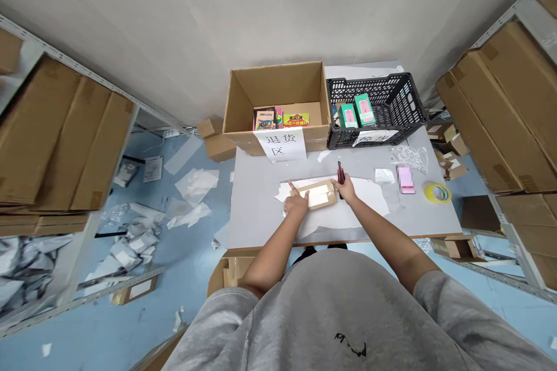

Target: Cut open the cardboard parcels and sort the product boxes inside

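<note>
Brown cardboard parcel [317, 195], taped across its top, lies on a loose white paper sheet [369, 200] near the middle of the grey surface [256, 211]. From my remote view, the left hand [297, 203] sits on the parcel's left end, its fingers [290, 185] apart and pressing down rather than gripping. The right hand [347, 188] rests at the parcel's right end, its fingers apparently closed around a red-and-black utility knife [340, 173] held upright. I cannot tell whether the blade is out.

The main risk I see is the knife slipping towards the left hand, which is close by. The paper could make this worse: if it slides on the surface, the parcel would shift under the pressing fingers. A hard push or a poor hold on the handle could cause the same slip. Farther right, a yellow tape roll [437, 192] and a pixelated pink box [405, 179] sit near the surface's edge, where a careless sweep of the arm could knock them off.
</note>
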`<state>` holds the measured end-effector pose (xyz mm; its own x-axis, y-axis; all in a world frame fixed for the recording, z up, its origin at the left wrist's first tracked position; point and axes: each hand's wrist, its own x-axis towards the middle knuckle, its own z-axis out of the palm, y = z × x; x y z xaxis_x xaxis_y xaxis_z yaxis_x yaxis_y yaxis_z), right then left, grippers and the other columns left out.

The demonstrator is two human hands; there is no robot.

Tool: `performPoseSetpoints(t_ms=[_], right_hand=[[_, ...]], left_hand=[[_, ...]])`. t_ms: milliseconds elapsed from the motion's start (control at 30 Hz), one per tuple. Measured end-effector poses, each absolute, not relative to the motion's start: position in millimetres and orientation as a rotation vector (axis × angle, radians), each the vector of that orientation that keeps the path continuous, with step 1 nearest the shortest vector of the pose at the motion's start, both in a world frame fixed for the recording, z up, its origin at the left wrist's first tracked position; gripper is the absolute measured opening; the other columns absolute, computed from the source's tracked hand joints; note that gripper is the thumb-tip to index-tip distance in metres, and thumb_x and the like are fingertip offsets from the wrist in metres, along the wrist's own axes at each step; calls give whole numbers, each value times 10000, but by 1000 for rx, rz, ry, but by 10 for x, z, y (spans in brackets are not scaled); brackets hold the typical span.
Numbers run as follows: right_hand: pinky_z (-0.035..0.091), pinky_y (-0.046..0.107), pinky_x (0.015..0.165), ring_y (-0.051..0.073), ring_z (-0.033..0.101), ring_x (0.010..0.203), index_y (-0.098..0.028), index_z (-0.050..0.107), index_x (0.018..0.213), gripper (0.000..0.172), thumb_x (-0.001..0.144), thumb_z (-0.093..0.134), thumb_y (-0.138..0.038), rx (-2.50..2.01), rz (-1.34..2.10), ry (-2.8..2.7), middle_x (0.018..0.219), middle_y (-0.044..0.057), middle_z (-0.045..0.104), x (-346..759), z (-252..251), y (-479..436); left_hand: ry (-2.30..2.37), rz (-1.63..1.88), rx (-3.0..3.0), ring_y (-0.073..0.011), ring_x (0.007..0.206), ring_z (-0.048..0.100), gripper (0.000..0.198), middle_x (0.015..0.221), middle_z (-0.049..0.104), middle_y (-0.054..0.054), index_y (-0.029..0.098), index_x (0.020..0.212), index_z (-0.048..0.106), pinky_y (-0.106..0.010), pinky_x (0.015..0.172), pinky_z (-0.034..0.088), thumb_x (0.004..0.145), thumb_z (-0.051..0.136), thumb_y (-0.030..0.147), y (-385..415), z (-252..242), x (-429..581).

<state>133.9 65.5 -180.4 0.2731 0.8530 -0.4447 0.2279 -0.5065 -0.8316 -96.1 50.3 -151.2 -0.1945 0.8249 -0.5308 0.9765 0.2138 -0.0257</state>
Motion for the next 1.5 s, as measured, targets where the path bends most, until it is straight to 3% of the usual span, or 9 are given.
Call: performPoseSetpoints(t_ms=[67, 167, 400, 533, 667, 900, 1000, 1233, 1500], right_hand=[[551, 323, 721, 209, 646, 771, -248, 563, 1191, 643, 734, 882, -570, -1883, 1234, -1018, 842, -60, 642, 1365, -1819, 532], [551, 331, 775, 224, 668, 819, -239, 569, 1205, 766, 641, 950, -588, -1930, 1211, -1012, 856, -55, 650, 1332, -1857, 211], [532, 301, 667, 202, 631, 744, -239, 573, 1151, 709, 708, 883, -697, -1980, 1259, -946, 822, -58, 626, 1206, -1840, 115], [502, 292, 604, 177, 567, 671, -245, 580, 1144, 710, 689, 898, -686, -1883, 1327, -926, 790, -82, 581, 1250, -1797, 371], [534, 320, 725, 214, 627, 769, -245, 600, 1155, 619, 746, 864, -626, -1913, 1224, -1040, 813, -59, 623, 1262, -1799, 480], [563, 388, 893, 276, 701, 939, -234, 601, 1178, 489, 848, 779, -548, -2038, 1073, -1186, 1025, 50, 737, 1191, -1766, 421], [587, 395, 928, 283, 726, 1006, -231, 602, 1155, 406, 881, 764, -483, -2053, 1028, -1183, 1095, 89, 755, 1195, -1682, 366], [594, 310, 553, 219, 699, 532, -235, 549, 1182, 329, 1150, 456, -549, -1954, 1411, -680, 646, -18, 658, 966, -1495, 61], [568, 355, 476, 266, 681, 460, -231, 603, 1203, 435, 1157, 443, -633, -2019, 1477, -726, 564, -15, 616, 775, -1415, 123]], left_hand=[[2113, -420, 1820, -460, 1587, 492, 838, 1726, 498, -278, 207, 1849, 132, -706, 1213, 430, 1127, 413, 526, 483, -1496, -913], [1831, -168, 2151, -375, 1714, 281, 755, 1854, 327, -162, 264, 1833, 260, -611, 1347, 279, 1109, 460, 335, 562, -1458, -839], [1512, -164, 2250, -362, 1482, 536, 841, 1627, 579, -217, 196, 1781, 371, -468, 1244, 405, 1112, 497, 689, 688, -1470, -768], [1580, -216, 2254, -345, 1405, 605, 776, 1526, 637, -231, 180, 1791, 346, -436, 1176, 462, 1164, 409, 634, 688, -1486, -755], [1619, -299, 2206, -349, 1315, 688, 723, 1469, 669, -267, 141, 1793, 332, -437, 1118, 522, 1191, 381, 538, 732, -1493, -714], [1463, -159, 2348, -365, 1681, 366, 679, 1825, 333, -261, 77, 1784, 321, -483, 1332, 349, 1132, 416, 241, 733, -1569, -515], [1464, -163, 2332, -374, 1620, 453, 687, 1821, 349, -253, 115, 1802, 297, -511, 1311, 378, 1153, 392, 321, 731, -1601, -442], [1501, -167, 2321, -384, 1490, 570, 670, 1758, 423, -308, 78, 1796, 309, -513, 1222, 468, 1171, 316, 318, 761, -1607, -402], [1507, -233, 2326, -366, 1365, 659, 638, 1617, 581, -302, 74, 1776, 359, -466, 1110, 553, 1184, 283, 300, 822, -1517, -381]])
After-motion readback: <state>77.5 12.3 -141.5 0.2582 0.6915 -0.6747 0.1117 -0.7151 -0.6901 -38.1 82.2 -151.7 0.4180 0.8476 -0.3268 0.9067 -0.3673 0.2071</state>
